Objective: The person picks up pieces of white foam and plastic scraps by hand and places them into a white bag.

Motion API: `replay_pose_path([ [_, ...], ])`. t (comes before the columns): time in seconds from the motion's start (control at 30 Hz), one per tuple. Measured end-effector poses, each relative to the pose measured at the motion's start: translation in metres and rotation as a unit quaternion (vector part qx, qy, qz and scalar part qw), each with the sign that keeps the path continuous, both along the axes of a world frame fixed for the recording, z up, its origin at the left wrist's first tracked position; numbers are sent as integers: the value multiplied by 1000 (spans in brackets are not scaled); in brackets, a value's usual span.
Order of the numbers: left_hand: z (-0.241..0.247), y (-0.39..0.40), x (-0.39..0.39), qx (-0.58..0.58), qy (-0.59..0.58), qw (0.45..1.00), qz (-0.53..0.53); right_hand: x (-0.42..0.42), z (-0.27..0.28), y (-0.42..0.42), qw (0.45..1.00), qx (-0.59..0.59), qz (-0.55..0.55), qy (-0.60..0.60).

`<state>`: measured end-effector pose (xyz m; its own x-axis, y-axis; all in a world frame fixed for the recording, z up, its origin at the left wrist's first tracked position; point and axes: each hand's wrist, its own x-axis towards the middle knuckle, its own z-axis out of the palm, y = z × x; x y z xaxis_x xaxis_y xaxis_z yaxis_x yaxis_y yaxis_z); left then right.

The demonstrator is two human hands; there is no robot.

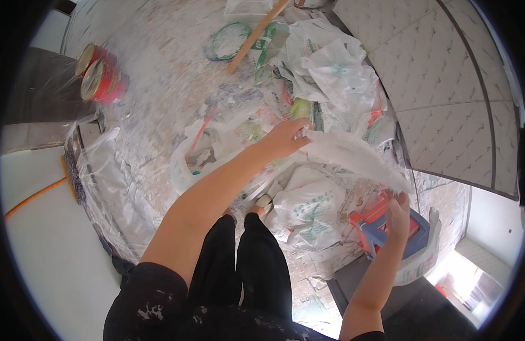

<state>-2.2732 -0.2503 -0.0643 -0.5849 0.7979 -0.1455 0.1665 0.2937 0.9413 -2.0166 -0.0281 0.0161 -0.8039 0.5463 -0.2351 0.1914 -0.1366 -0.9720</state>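
Note:
My left hand (288, 137) is closed on one end of a whitish, dusty strip of thin sheeting (356, 155). The strip runs down to the right, where my right hand (398, 209) grips its other end. Under my left arm lies an opened white plastic bag (179, 170) with a red edge strip and rubbish in it. Below the strip, a filled white bag with green print (307, 206) sits beside my foot. Behind my right hand is a blue and red plastic case or stool (420, 234); its exact kind is unclear.
Crumpled white bags (334, 64) lie against the wrapped panels (437, 85) at right. A wooden stick (256, 36) leans over a green-rimmed round item (230, 40). Red paint buckets (102, 81) stand at upper left. A mop head (73, 179) and plastic sheeting (113, 183) are at left.

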Motion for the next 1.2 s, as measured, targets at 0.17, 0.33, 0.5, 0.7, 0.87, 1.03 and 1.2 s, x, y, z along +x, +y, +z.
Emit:
replay_pose_path([
  [0.17,9,-31,-8,10,-12,999,28,-18,-49,-30,975,-200,-89,-20],
  [0.33,24,-61,-24,28,-27,997,60,-45,-49,-46,985,-166,-27,-34],
  [0.5,31,-69,-34,102,-68,982,145,-81,-44,-63,995,76,-9,-64],
  [0.7,40,-64,-11,120,-68,951,277,-131,-43,-118,972,212,-88,-59],
  [0.87,44,-57,17,120,-146,934,304,-160,-48,-172,995,-4,-95,-1],
  [1.03,33,-46,33,168,-24,950,261,-166,-51,-191,994,-103,-11,20],
  [1.2,22,-43,46,128,69,978,151,-168,-54,-177,970,-227,-87,10],
])
